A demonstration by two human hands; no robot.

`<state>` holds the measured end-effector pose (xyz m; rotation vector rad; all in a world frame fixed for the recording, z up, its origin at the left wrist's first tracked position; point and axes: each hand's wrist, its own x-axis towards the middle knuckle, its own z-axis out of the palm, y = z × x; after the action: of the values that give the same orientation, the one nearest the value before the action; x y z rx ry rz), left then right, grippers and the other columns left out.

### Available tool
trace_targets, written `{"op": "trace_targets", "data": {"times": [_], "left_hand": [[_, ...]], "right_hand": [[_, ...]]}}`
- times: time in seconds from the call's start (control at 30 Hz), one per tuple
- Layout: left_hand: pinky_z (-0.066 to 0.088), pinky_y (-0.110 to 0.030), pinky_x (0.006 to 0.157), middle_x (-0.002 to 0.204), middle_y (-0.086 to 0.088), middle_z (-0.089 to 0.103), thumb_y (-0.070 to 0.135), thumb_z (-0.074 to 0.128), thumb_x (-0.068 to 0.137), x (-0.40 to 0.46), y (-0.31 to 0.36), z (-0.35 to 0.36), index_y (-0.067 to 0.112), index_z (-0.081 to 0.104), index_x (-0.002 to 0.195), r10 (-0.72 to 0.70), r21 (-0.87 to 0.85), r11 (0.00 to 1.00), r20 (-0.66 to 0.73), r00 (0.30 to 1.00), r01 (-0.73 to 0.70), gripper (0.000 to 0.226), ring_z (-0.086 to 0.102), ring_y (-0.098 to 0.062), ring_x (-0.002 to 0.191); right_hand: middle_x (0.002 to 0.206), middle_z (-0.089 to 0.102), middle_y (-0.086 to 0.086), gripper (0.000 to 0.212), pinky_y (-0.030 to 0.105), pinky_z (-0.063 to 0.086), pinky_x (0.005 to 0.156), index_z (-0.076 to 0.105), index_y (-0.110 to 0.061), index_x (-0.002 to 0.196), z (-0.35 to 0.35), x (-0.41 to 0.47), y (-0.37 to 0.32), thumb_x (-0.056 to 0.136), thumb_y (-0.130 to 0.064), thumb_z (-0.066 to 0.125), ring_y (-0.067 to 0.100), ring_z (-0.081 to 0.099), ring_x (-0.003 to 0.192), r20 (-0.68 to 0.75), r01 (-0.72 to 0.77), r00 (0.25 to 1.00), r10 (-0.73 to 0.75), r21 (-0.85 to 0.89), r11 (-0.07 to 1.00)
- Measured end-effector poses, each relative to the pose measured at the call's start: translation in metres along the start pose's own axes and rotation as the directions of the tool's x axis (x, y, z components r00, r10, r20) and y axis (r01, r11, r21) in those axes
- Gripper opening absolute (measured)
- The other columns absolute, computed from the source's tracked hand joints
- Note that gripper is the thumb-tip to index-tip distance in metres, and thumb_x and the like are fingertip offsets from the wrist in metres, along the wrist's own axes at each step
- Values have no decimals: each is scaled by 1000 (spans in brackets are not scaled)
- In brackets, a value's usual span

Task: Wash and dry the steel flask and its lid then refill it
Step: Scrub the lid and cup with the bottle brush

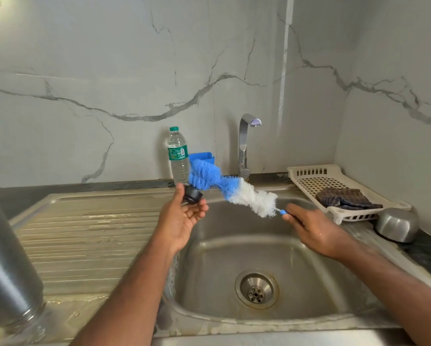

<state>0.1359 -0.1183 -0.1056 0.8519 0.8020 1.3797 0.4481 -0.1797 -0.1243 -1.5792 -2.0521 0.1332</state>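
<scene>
My left hand [184, 216] pinches small black round flask lid [192, 194] over steel sink [234, 245]. My right hand [314, 228] grips handle of blue-and-white bristle bottle brush [230, 189], blue tip against lid. Lid scrub under way, I judge. Steel flask [7, 258] stands mouth-down on drainboard [89, 236], far left. Left to do: rinse, dry with dark checked cloth [344, 198], refill, maybe from clear plastic water bottle [178, 156].

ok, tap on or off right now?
Off. No stream falls from the spout of the chrome tap into the steel sink basin, which holds no standing water.
</scene>
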Motion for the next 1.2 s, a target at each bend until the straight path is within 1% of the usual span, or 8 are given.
{"op": "trace_targets", "data": {"times": [0.07, 0.2, 0.4, 0.57, 0.73, 0.9, 1.07, 1.2], "left_hand": [[58, -27, 62, 87, -18, 71, 48, 51, 101, 2, 5, -7, -1, 62, 119, -31, -64, 998, -25, 999, 30, 53, 70, -20, 70], [59, -28, 61, 86, -19, 71, 43, 47, 104, -5, -2, 4, -5, 59, 126, -128, 19, 992, 37, 991, 127, 54, 69, -22, 71], [60, -24, 60, 92, -19, 69, 48, 51, 101, -2, 9, -5, -4, 58, 129, -107, -100, 990, -44, 993, 102, 59, 69, -20, 75], [60, -26, 60, 89, -20, 71, 47, 51, 102, -10, 0, 11, -3, 58, 128, -173, 4, 985, 31, 984, 173, 57, 71, -21, 71], [57, -23, 55, 97, -19, 70, 46, 52, 101, 0, 12, -3, -3, 58, 129, -133, -148, 981, -69, 989, 122, 58, 70, -17, 69], [58, -25, 55, 84, -17, 70, 41, 47, 105, -9, 2, 14, -5, 59, 124, -193, 4, 981, -17, 981, 193, 52, 68, -18, 64], [59, -23, 56, 94, -19, 70, 42, 54, 101, 0, 12, 1, -5, 56, 128, -128, -106, 987, -85, 988, 118, 54, 69, -18, 70], [60, -25, 58, 85, -17, 69, 44, 52, 101, -8, 3, 12, -3, 55, 129, -172, 23, 985, 2, 985, 172, 55, 69, -19, 68]], "right_hand": [[65, 53, -4, 27, 44, 47, 60, 39, -33, 81, -4, -3, 6, 103, -49, 37, 15, 53, 61, -23, 2, 1000, -3, -29, 1000], [63, 52, -4, 26, 42, 44, 57, 41, -28, 85, 0, -2, -9, 105, -44, 39, 13, 51, 58, -18, 17, 1000, -18, -55, 998], [64, 54, -5, 26, 44, 48, 60, 43, -27, 87, -4, -2, 6, 103, -47, 40, 13, 54, 61, -63, -36, 998, 31, -85, 996], [63, 53, -4, 26, 44, 45, 58, 43, -26, 84, 5, 1, -7, 105, -41, 45, 14, 51, 59, -40, -7, 999, 6, -37, 999], [66, 55, -4, 24, 43, 48, 60, 48, -28, 85, -2, -2, 8, 103, -43, 46, 12, 54, 61, -20, 0, 1000, 0, -20, 1000], [64, 54, -2, 27, 44, 45, 58, 42, -33, 80, 9, 4, -5, 105, -43, 45, 16, 53, 59, -20, 13, 1000, -14, -15, 1000], [65, 54, -4, 26, 41, 46, 59, 43, -32, 80, 1, 1, 13, 104, -42, 48, 13, 52, 61, -53, -14, 999, 12, -30, 999], [65, 53, -3, 30, 38, 43, 57, 41, -33, 77, 5, 4, 2, 105, -39, 48, 15, 51, 60, -31, -9, 999, 9, 0, 1000]]}}
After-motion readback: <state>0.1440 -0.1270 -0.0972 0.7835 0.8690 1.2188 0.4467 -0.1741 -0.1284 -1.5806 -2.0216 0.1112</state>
